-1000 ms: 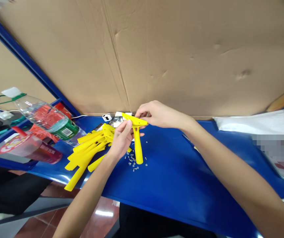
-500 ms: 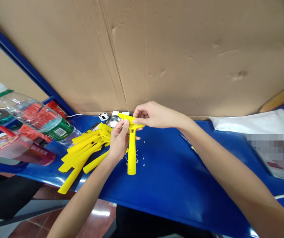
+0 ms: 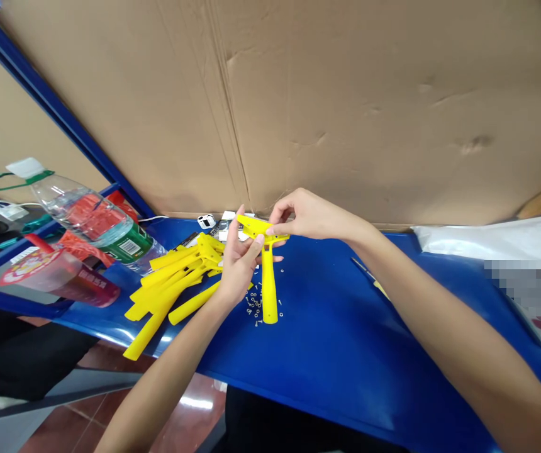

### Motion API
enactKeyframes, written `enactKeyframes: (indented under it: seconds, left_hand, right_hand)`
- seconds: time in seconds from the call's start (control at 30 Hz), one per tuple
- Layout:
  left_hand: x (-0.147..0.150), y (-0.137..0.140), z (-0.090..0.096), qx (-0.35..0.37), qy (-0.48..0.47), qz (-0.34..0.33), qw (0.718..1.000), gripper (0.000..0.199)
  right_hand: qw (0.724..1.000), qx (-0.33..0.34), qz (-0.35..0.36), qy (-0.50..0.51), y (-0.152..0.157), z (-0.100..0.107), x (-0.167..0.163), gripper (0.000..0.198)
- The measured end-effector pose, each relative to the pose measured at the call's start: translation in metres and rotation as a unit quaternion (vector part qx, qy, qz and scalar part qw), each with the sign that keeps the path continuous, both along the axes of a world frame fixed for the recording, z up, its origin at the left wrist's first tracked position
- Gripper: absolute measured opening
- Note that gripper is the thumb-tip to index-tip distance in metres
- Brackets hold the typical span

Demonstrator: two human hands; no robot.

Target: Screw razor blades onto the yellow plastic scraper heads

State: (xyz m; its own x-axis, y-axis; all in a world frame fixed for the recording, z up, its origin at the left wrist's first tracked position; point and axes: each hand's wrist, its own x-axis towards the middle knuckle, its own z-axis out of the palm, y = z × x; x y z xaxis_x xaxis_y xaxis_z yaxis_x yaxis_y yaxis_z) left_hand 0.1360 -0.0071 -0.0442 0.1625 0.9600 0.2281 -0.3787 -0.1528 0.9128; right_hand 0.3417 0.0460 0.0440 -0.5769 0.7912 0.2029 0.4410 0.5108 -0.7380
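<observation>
A yellow T-shaped plastic handle (image 3: 269,289) is held up over the table with its long grip pointing down toward me. My left hand (image 3: 242,267) is closed around the left side of its crosspiece, thumb pressed on the front near the joint. At the right end of the crosspiece, the thumb and fingers of my right hand (image 3: 294,217) are closed on the part; whether a small piece sits between the fingertips is hidden. Small loose screws and nuts (image 3: 257,305) lie on the table behind the grip. Left of my left hand is a pile of similar yellow handles (image 3: 171,270).
On the left stand a clear water bottle (image 3: 95,214) and a red-tinted plastic cup (image 3: 72,277). A small white case (image 3: 206,221) sits at the back of the blue table (image 3: 336,352). A thin tool (image 3: 367,272) lies under my right forearm; a white bag (image 3: 487,236) is at right.
The view has shifted slightly, so everything sits a little farther right. Both hands keep hold of the yellow handle, and a left finger now sticks up behind the crosspiece.
</observation>
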Motion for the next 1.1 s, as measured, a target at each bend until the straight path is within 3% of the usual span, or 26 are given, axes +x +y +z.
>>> enactKeyframes:
  seconds: [0.1, 0.23, 0.3, 0.43, 0.73, 1.1]
  left_hand:
    - [-0.001, 0.0031, -0.0027, -0.01, 0.002, 0.019, 1.0, 0.073]
    - [-0.0025, 0.0074, -0.0072, -0.027, 0.02, 0.006, 0.999, 0.044]
    - [-0.0026, 0.0082, -0.0081, -0.031, 0.023, 0.004, 0.999, 0.038]
    - [-0.0021, 0.0072, -0.0061, -0.033, 0.018, 0.008, 0.999, 0.037]
    - [-0.0035, 0.0038, -0.0019, -0.038, 0.015, -0.015, 0.999, 0.033]
    - [-0.0037, 0.0041, -0.0022, -0.042, 0.015, -0.031, 0.999, 0.034]
  right_hand:
    - [1.0, 0.002, 0.008, 0.005, 0.0007, 0.0005, 0.0024, 0.016]
    - [1.0, -0.007, 0.013, 0.011, 0.0003, 0.0017, 0.0035, 0.017]
    - [1.0, -0.006, 0.014, 0.027, -0.0002, 0.002, 0.0031, 0.022]
    - [1.0, -0.005, 0.008, 0.026, -0.0015, 0.0029, 0.0024, 0.029]
    - [0.999, 0.004, 0.039, 0.0, -0.0025, 0.0051, 0.0069, 0.017]
    - [0.999, 0.001, 0.043, 0.017, -0.0039, 0.0093, 0.0091, 0.019]
